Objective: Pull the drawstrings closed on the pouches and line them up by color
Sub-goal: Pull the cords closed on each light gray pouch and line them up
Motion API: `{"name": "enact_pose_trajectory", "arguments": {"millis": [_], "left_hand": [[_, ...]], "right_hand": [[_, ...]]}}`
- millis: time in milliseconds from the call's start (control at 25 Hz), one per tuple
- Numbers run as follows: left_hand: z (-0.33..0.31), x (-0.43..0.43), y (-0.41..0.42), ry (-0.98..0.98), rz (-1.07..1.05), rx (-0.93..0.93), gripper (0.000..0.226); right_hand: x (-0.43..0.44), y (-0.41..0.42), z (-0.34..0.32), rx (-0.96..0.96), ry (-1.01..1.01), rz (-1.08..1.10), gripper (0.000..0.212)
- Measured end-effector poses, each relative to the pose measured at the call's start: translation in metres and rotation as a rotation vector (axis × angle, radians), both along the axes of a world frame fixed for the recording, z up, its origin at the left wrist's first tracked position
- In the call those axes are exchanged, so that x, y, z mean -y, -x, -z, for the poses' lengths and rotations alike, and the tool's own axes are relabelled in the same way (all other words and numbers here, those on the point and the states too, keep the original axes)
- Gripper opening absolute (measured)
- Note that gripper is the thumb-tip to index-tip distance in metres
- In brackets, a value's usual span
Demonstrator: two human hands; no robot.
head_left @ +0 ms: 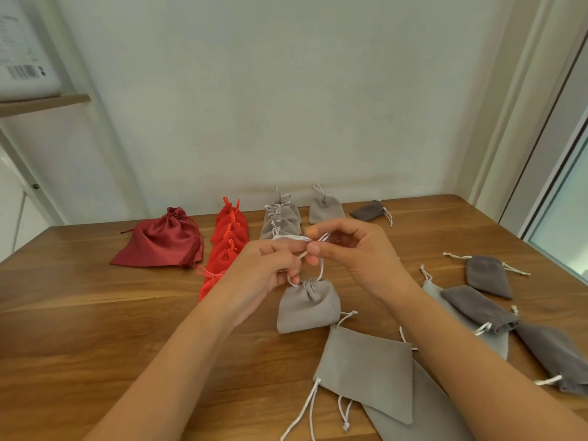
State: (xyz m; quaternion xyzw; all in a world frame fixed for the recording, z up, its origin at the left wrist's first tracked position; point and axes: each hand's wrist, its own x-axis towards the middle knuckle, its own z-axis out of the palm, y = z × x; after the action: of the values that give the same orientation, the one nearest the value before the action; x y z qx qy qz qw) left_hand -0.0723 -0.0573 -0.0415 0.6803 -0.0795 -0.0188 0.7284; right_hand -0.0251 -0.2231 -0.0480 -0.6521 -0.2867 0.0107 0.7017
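A light gray pouch (307, 305) sits at the middle of the frame, its mouth gathered tight. Whether its bottom rests on the counter (95, 313) or hangs just above it is hard to tell. Its white drawstring (292, 238) runs up from the gathered mouth into both hands. The left hand (267, 265) has its fingers (286, 249) curled and pinching the cord. The right hand (353, 249) pinches the same cord between thumb and fingertips, touching the left hand.

Behind the hands, toward the top of the counter, closed pouches lie in lines that run away from the camera. There is a line of bright red pouches (227, 243) left of centre and a line of light gray pouches (281, 218) just beside it. A single light gray pouch (326, 208) lies to the right of that, and one dark gray pouch (369, 211) lies farther right. A larger dark red satin pouch (162, 241) lies left of the red line.

In the lower right, a flat, open light gray pouch (369, 374) lies over another gray one (429, 409), with loose white cords trailing toward the bottom edge. At the right edge, several open dark gray pouches (477, 307) lie scattered, partly overlapping.

A pale wall (286, 90) stands behind the counter. At the upper left, a shelf (44, 103) carries a white box (25, 58) with a barcode.
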Motion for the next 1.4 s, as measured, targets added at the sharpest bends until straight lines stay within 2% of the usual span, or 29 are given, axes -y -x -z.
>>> {"name": "enact_pose_trajectory", "arguments": {"millis": [80,240,360,480,600,800,880,1000,1080,1120,1160,1240,1400], "left_hand": [[-0.001,0.003,0.002,-0.048,-0.031,0.038,0.016],[0.001,0.005,0.0,-0.055,-0.143,0.014,0.036],[0.003,-0.001,-0.002,0.014,-0.142,-0.023,0.033],[0.002,-0.005,-0.001,0.039,-0.069,-0.02,0.024],[-0.001,-0.006,-0.001,0.025,-0.049,-0.032,0.024],[-0.003,-0.005,0.001,-0.036,-0.103,-0.015,0.018],[-0.004,-0.005,0.001,-0.073,-0.129,0.002,0.018],[-0.004,-0.007,-0.001,-0.183,-0.175,0.05,0.015],[-0.005,-0.008,0.0,-0.23,-0.17,0.118,0.014],[-0.007,-0.008,0.002,-0.237,-0.157,0.154,0.014],[-0.008,-0.008,0.003,-0.241,-0.137,0.184,0.014],[-0.01,-0.009,0.005,-0.265,-0.096,0.234,0.014],[-0.009,-0.014,0.002,-0.379,-0.151,0.292,0.014]], "right_hand": [[0.001,0.001,0.0,0.027,0.026,0.095,0.026],[-0.004,0.011,0.002,0.258,0.175,0.26,0.015],[-0.008,0.016,0.002,0.429,0.221,0.255,0.011],[-0.004,0.01,0.003,0.473,0.213,0.226,0.02],[-0.001,0.009,0.002,0.52,0.234,0.26,0.02],[-0.001,0.005,0.004,0.712,0.33,0.261,0.014],[-0.003,0.007,0.004,0.639,0.359,0.217,0.019],[-0.002,0.011,-0.004,0.195,0.146,0.093,0.033],[0.001,0.007,-0.006,-0.113,0.031,0.009,0.017],[0.001,0.004,-0.005,-0.236,0.045,-0.056,0.009],[0.002,0.001,-0.003,-0.304,0.11,-0.097,0.024],[0.002,-0.001,0.002,-0.309,0.213,-0.166,0.043],[0.006,-0.004,0.0,-0.282,0.099,-0.245,0.031]]}}
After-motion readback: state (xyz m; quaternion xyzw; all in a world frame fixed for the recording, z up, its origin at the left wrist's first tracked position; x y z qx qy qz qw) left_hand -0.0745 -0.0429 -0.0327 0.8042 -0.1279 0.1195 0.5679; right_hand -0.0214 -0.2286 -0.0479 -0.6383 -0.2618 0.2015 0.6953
